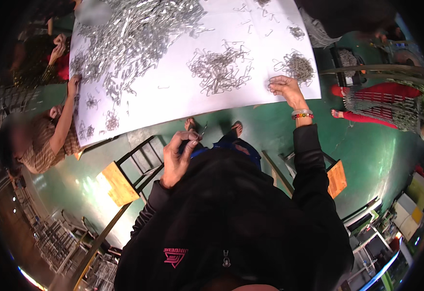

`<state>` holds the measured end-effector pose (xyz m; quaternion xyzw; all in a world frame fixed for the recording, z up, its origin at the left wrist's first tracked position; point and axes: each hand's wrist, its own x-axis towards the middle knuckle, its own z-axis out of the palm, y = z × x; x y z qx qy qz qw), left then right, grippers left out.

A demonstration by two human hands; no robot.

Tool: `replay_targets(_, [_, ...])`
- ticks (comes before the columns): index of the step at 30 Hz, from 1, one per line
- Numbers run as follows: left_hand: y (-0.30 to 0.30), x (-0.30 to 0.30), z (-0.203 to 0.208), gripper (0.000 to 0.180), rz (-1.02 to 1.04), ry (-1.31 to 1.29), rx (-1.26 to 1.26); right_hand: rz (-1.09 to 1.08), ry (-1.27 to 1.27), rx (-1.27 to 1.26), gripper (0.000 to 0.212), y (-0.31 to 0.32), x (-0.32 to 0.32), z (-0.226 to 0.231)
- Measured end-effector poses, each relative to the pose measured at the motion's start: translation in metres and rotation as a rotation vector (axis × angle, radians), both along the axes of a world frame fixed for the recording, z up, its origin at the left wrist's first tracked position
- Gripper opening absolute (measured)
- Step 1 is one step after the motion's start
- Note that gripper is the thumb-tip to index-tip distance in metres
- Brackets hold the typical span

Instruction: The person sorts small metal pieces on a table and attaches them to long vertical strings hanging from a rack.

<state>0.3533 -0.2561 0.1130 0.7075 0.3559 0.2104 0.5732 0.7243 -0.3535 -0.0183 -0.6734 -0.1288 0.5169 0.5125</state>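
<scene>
My left hand (177, 157) is in front of the near edge of the white table, thumb and fingers pinched on a thin bent metal wire piece (205, 128) that sticks up from the fingertips. Over the table's right front corner is my right hand (285, 89), its fingers drawn together; what they hold, if anything, is too small to make out. Right beside it lies a dense pile of wire hooks (297, 67). A looser heap of similar wire hooks (219, 70) spreads to its left on the white tabletop (166, 104).
A large heap of shiny flat metal pieces (139, 36) covers the table's far left. Small clusters of wire (112, 120) lie along its left side. A co-worker's arm (65, 116) rests at the left edge. Wooden-topped stools (117, 183) stand either side of me.
</scene>
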Motion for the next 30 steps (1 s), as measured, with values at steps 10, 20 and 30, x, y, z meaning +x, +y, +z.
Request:
replay_targets(10, [0.007,-0.029,-0.006,0.008,-0.075,-0.01,0.097,0.029,-0.009,0.206,0.025,0.047,-0.094,0.04])
replay_targets(20, [0.039,-0.085,-0.012,0.01,-0.188,-0.125,0.172,0.561,0.008,0.185,0.018,0.16,-0.236,0.021])
replay_targets(30, [0.096,-0.161,-0.02,0.006,-0.19,-0.148,0.127,0.844,-0.624,0.177,0.017,0.251,-0.351,-0.042])
